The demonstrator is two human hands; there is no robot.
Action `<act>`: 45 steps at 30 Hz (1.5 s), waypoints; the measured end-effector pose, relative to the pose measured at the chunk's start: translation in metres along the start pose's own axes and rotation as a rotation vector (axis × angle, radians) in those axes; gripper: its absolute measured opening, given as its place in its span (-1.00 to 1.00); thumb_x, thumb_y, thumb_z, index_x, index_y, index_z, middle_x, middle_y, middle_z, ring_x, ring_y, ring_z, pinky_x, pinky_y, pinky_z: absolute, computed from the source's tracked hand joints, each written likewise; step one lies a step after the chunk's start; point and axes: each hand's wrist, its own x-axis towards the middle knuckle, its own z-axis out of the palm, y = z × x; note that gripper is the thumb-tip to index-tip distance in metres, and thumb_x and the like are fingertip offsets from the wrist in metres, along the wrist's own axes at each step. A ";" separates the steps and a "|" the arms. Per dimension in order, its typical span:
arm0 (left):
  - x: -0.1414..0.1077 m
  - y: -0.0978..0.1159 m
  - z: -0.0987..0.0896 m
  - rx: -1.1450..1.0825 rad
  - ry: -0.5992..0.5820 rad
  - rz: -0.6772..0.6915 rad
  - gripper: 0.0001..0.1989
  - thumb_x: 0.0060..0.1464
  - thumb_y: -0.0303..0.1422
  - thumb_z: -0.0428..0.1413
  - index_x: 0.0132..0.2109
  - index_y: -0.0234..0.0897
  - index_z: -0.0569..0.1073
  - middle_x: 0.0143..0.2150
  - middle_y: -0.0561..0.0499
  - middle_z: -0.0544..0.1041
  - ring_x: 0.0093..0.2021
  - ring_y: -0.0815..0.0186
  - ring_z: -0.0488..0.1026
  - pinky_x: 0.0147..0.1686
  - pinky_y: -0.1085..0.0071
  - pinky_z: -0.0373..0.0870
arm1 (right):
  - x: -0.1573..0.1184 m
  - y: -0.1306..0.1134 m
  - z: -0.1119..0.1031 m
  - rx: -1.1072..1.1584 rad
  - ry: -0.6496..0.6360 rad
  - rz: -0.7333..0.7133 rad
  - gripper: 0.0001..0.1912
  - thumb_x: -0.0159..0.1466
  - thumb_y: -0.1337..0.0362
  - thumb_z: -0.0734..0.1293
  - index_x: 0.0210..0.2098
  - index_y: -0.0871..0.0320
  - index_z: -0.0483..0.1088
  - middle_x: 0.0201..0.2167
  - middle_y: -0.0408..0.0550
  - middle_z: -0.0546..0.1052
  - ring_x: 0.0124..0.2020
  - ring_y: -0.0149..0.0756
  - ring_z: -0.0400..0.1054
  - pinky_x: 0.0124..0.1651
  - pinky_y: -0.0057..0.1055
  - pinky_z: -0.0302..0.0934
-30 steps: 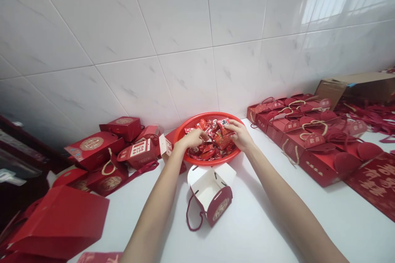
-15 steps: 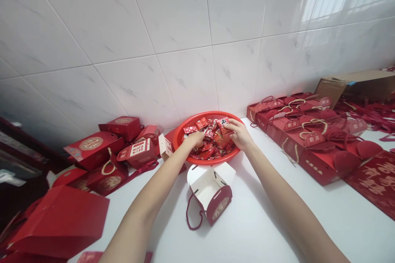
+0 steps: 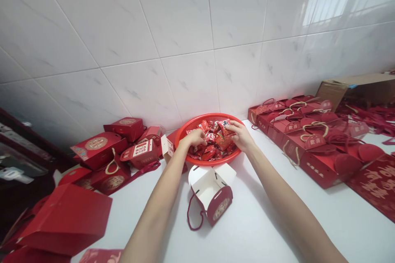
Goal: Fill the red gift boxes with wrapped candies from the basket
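Note:
A red plastic basket (image 3: 187,159) holds many small red-wrapped candies (image 3: 212,148). My left hand (image 3: 195,137) reaches into its left side, fingers curled down among the wrappers; what they grip is hidden. Over the basket's right side, my right hand (image 3: 241,135) pinches a red packet with white and black print (image 3: 224,123) between thumb and fingers. Just in front of the basket stands an open gift box (image 3: 212,193), white inside and dark red outside, with a dark red cord handle hanging at its left. The bottom of the box shows as bare white.
Red gift boxes (image 3: 98,144) are piled at the left, with a larger red box (image 3: 66,218) nearer. Closed boxes with rope handles (image 3: 304,139) stand in rows at the right. A cardboard carton (image 3: 331,92) sits behind them. The tiled wall (image 3: 191,78) rises behind the basket.
My left hand has lifted slightly and its fingers now show more, curled over the candies. My right hand stays at the printed packet. The view has shifted a little.

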 end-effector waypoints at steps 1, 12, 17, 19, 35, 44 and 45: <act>-0.005 0.002 -0.005 -0.015 -0.003 0.004 -0.69 0.07 -0.15 0.26 -0.22 -0.36 0.52 -0.24 -0.03 0.55 -0.24 0.23 0.49 -0.23 0.32 0.45 | -0.001 -0.002 0.001 -0.001 -0.008 -0.002 -0.71 -0.20 0.29 0.56 -0.47 0.14 0.49 -0.48 -0.21 0.51 -0.42 -0.42 0.37 -0.49 -0.54 0.21; -0.105 0.037 -0.035 -0.450 -0.388 0.192 -0.71 -0.06 -0.18 0.31 -0.30 -0.32 0.53 -0.31 -0.01 0.58 -0.31 0.29 0.47 -0.28 0.42 0.38 | -0.044 -0.041 0.020 -0.235 -0.514 -0.014 -0.79 0.07 0.28 0.51 -0.30 0.15 0.48 -0.33 -0.16 0.55 -0.32 -0.39 0.42 -0.25 -0.46 0.33; -0.128 0.035 -0.032 -0.243 -0.236 0.049 -0.74 -0.02 -0.16 0.22 -0.34 -0.30 0.57 -0.42 0.05 0.52 -0.40 0.34 0.37 -0.42 0.48 0.24 | -0.060 -0.042 0.028 -0.385 -0.781 0.041 -0.81 0.17 0.27 0.47 -0.25 0.15 0.44 -0.29 -0.13 0.53 -0.28 -0.37 0.43 -0.18 -0.40 0.34; -0.133 0.033 -0.030 -0.203 -0.242 -0.036 -0.73 -0.05 -0.17 0.22 -0.31 -0.28 0.60 -0.45 0.07 0.50 -0.43 0.35 0.34 -0.48 0.49 0.17 | -0.063 -0.041 0.031 -0.507 -0.870 0.068 -0.83 0.20 0.28 0.44 -0.23 0.16 0.44 -0.27 -0.12 0.52 -0.26 -0.35 0.43 -0.18 -0.38 0.32; -0.141 0.014 -0.026 -0.145 -0.282 -0.091 -0.61 -0.21 -0.14 0.31 -0.22 -0.26 0.65 -0.34 0.02 0.63 -0.32 0.24 0.48 -0.37 0.46 0.28 | -0.075 -0.031 0.045 -1.186 -0.932 -0.122 -0.94 0.18 0.42 0.35 -0.36 0.18 0.37 -0.52 -0.25 0.31 -0.50 -0.46 0.13 -0.42 -0.48 0.01; -0.141 0.015 -0.023 -0.113 -0.316 -0.049 -0.62 -0.30 -0.23 0.34 -0.25 -0.31 0.61 -0.41 0.05 0.55 -0.37 0.27 0.45 -0.41 0.46 0.27 | -0.074 -0.030 0.040 -1.262 -0.865 -0.255 -0.83 0.23 0.33 0.36 -0.17 0.12 0.49 -0.28 -0.08 0.58 -0.31 -0.26 0.41 -0.30 -0.40 0.19; -0.141 0.016 -0.023 -0.109 -0.314 -0.051 -0.59 -0.31 -0.23 0.35 -0.23 -0.31 0.61 -0.40 0.05 0.56 -0.36 0.26 0.45 -0.40 0.46 0.28 | -0.074 -0.033 0.038 -1.251 -0.833 -0.276 -0.82 0.25 0.32 0.35 -0.14 0.11 0.49 -0.25 -0.07 0.59 -0.29 -0.24 0.42 -0.28 -0.38 0.21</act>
